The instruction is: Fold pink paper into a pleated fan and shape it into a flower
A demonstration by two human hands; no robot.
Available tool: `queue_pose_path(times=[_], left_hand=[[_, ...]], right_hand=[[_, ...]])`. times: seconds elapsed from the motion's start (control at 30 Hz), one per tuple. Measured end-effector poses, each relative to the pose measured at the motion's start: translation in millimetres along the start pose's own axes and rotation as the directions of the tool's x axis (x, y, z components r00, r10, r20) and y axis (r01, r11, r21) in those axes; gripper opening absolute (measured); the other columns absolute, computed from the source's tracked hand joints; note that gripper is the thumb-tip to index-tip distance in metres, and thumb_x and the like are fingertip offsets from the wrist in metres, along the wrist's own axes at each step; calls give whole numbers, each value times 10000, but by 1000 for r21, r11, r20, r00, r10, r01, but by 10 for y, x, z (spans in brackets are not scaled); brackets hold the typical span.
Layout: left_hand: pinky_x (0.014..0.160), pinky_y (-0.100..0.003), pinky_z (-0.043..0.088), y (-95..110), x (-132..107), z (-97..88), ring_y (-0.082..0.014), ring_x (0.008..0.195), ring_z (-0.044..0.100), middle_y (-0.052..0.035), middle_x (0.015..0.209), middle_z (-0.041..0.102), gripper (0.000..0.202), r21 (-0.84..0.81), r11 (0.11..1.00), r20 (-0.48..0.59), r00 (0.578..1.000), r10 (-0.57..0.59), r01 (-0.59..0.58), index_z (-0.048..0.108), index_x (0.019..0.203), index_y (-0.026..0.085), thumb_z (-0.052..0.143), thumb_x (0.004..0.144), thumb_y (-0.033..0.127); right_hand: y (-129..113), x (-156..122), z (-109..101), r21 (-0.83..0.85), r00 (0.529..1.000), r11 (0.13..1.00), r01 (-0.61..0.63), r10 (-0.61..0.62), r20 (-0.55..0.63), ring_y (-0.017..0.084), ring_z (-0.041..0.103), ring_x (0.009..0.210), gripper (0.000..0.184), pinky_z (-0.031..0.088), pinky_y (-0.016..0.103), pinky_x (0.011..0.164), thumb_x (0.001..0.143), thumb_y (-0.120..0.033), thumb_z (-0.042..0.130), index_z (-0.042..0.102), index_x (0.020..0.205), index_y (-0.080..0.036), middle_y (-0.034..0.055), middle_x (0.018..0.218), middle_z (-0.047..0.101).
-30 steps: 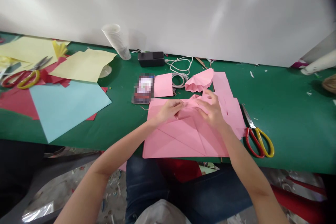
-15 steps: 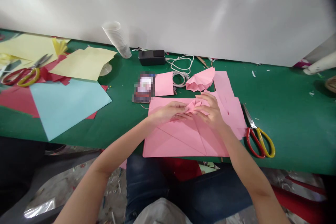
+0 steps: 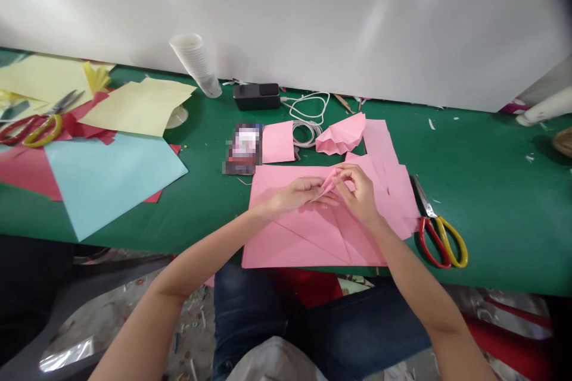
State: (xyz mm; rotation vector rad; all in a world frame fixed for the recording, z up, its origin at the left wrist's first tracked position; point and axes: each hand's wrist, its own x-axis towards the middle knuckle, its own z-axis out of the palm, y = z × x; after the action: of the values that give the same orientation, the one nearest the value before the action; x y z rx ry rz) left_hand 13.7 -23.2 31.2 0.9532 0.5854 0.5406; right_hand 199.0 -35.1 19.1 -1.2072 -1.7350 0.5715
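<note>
Folded pink paper [image 3: 329, 182] is clamped in the grip of left hand [image 3: 295, 195] and right hand [image 3: 360, 194], above pink sheets [image 3: 290, 244]; its folds could be skewed by uneven finger pressure. Beyond the grip, a pleated pink piece [image 3: 342, 136] is seen.

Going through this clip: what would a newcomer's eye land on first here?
Probably the middle, where the left hand and right hand hold a small folded pink paper over flat pink sheets. Next, perhaps, the scissors with one red and one yellow handle, lying right of those sheets on the green table. The light blue sheet also stands out, at the left near the table's front edge.
</note>
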Motion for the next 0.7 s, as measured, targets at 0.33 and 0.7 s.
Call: queue_pose_path(times=[0.33,0.7], left_hand=[[836,-299,515,-80,27,59,-209,974,676,-143,1095,663,348,12,999,-73,996,51,-50,611,1006,124,640,815,413],[536,-193,434,-136,42,62,-207,862,692,-129,992,671,448,347,938,-118,992,54,-9,571,981,122,530,839,545]], right_hand=[[-86,-13,32,74,984,983,-168,172,-41,143,620,720,152,481,285,597,858,-341,575,540,774,-219,57,1011,646],[-56,-14,44,101,989,991,-86,96,-108,124,602,711,151,502,256,597,820,-272,634,561,706,-207,16,840,611]])
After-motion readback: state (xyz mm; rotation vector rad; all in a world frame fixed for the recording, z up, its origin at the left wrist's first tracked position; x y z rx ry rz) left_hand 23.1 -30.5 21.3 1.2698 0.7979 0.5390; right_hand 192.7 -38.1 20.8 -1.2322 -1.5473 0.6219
